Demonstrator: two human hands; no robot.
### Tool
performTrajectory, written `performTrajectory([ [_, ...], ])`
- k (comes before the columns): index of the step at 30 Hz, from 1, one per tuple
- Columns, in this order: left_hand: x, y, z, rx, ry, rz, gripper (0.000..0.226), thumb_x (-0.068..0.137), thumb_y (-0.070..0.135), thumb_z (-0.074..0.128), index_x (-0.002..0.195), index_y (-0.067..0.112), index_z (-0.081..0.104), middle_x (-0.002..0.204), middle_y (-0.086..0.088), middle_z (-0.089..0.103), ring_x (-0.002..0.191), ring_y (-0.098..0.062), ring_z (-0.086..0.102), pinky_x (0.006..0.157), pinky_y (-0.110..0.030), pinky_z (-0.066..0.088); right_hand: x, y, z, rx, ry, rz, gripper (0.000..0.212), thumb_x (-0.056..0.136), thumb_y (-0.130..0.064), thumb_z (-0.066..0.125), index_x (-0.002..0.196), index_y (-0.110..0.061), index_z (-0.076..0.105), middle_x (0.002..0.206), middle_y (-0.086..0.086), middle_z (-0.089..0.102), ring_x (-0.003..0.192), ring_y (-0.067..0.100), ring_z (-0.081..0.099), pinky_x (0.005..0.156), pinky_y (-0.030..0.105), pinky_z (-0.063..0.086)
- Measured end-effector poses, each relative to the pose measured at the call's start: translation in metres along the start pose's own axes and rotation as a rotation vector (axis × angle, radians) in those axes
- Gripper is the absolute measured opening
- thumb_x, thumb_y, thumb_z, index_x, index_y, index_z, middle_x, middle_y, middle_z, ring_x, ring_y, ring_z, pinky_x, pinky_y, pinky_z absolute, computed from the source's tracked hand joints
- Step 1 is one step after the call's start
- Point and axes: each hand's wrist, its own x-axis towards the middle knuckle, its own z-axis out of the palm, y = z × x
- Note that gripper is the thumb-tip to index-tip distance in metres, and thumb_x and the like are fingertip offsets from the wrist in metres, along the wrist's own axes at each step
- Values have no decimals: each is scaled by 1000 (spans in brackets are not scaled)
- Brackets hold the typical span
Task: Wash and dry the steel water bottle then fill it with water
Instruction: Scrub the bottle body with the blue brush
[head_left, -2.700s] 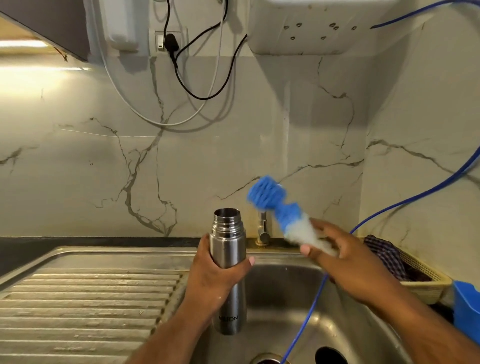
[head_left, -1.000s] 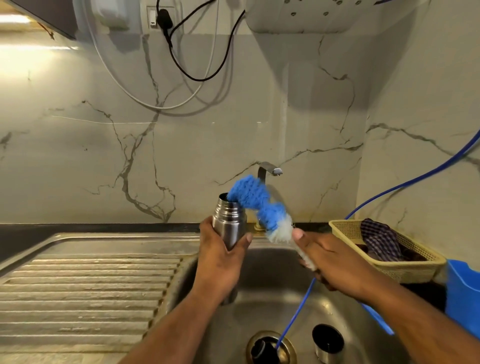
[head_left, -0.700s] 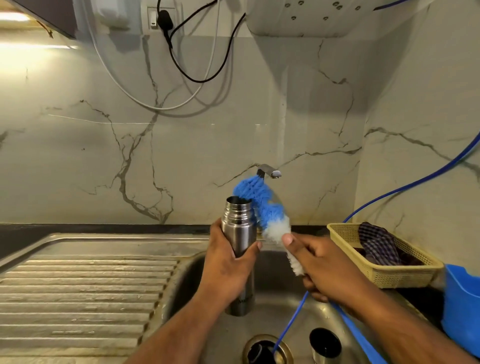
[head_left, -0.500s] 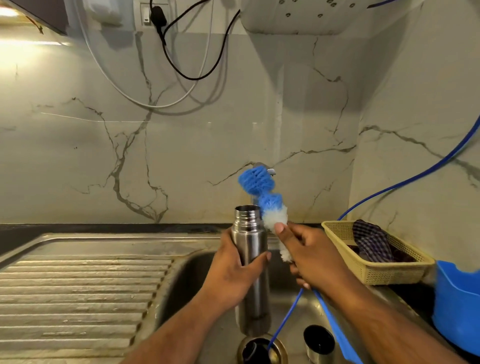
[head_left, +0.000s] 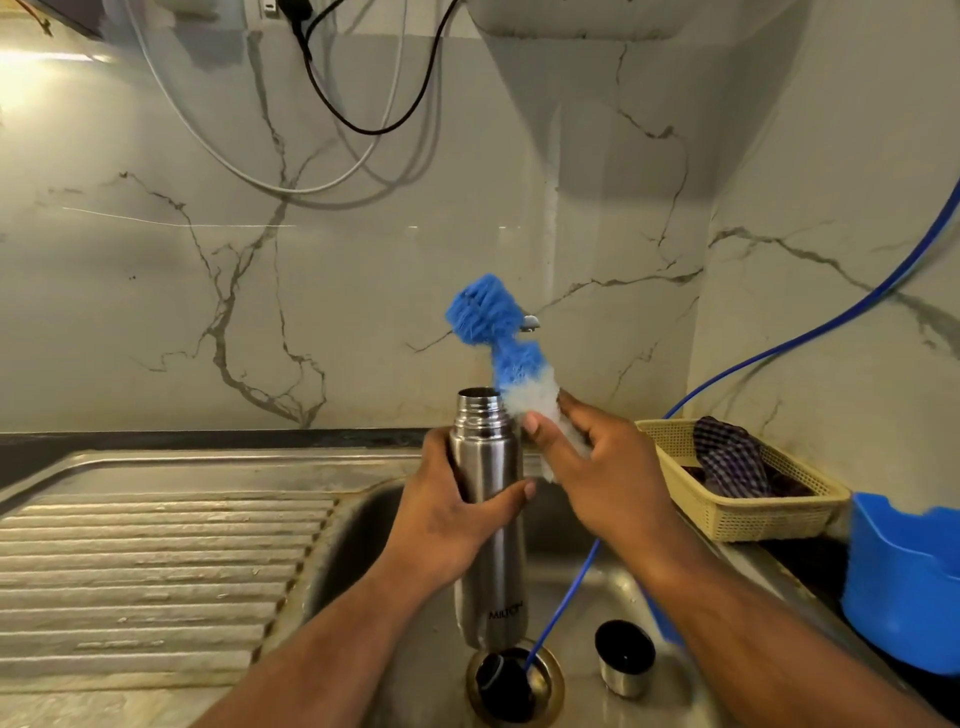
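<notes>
My left hand (head_left: 447, 514) grips the steel water bottle (head_left: 488, 561) around its upper body and holds it upright over the sink basin (head_left: 353, 530), mouth uncapped. My right hand (head_left: 597, 467) grips the handle of a bottle brush (head_left: 493, 332) with blue and white bristles; its head points up, just right of and above the bottle's mouth. The tap (head_left: 530, 323) is mostly hidden behind the brush. The bottle's steel cup lid (head_left: 623, 657) stands on the basin floor and a black stopper (head_left: 501, 675) lies in the drain.
A ribbed steel draining board (head_left: 156, 566) stretches to the left. A thin blue hose (head_left: 566, 592) runs down into the drain. On the right counter, a yellow basket (head_left: 748, 512) holds a checked cloth (head_left: 727, 462); beside it stands a blue plastic jug (head_left: 904, 587).
The brush head left the bottle's mouth and swung upright to the right of it. My right hand closed in on the bottle, which stays upright in my left hand.
</notes>
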Motion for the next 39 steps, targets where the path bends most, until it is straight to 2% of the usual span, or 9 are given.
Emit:
performTrajectory([
  [4,6,-9,-3,45,79,1,74,62,53,91,122,40,49,106,19,65,98,0,62,80,-19,50,-11,3,-4,-146,-28,-125,57,90,-48,69,143,-37,54,117,-22,64,98,-7,62,78,-2,44],
  [10,5,-17,3,164,149,16,68,73,45,88,121,37,41,106,17,61,95,-1,61,73,-14,45,-9,3,1,-456,-8,-291,55,97,-52,56,150,-48,40,92,-12,59,74,1,51,61,12,34],
  [17,10,-28,3,394,111,124,86,91,36,70,156,17,17,143,-2,33,136,-19,35,115,-40,38,-13,3,4,-853,38,-379,51,100,-48,47,150,-40,43,90,-6,63,53,14,49,45,24,34],
  [20,8,-23,10,311,161,52,88,87,31,76,155,19,23,136,-2,36,128,-19,40,106,-36,42,-12,4,12,-908,81,-390,53,96,-41,61,147,-36,49,87,-4,63,45,13,32,42,22,26],
  [23,14,-25,-1,235,286,-75,79,80,29,82,144,21,38,125,0,39,119,-19,46,96,-31,43,-16,13,-2,-840,88,-476,57,93,-36,69,146,-37,51,84,-7,62,47,10,40,45,19,23],
  [28,10,-30,4,305,254,-4,81,80,26,81,147,19,36,135,-3,35,127,-23,42,108,-44,45,-11,12,15,-794,6,-490,58,92,-36,70,147,-38,51,85,-10,60,51,8,45,43,18,19],
  [32,20,-33,-12,91,308,-103,70,78,28,84,134,28,42,119,3,52,110,-17,57,87,-32,50,-10,18,-4,-677,-69,-355,52,99,-43,57,149,-47,43,88,-13,57,65,5,47,53,11,22],
  [36,18,-31,-25,2,195,-118,62,81,30,83,125,37,40,102,14,61,88,-3,61,64,-16,43,-5,27,-15,-597,-64,-310,50,98,-48,57,147,-52,45,91,-15,58,73,2,50,57,9,27],
  [39,13,-24,-10,24,47,-77,47,83,34,80,119,33,50,103,13,65,92,-3,65,67,-14,45,-6,23,0,-562,-113,-357,50,98,-42,61,145,-47,49,91,-16,57,73,0,51,60,8,28],
])
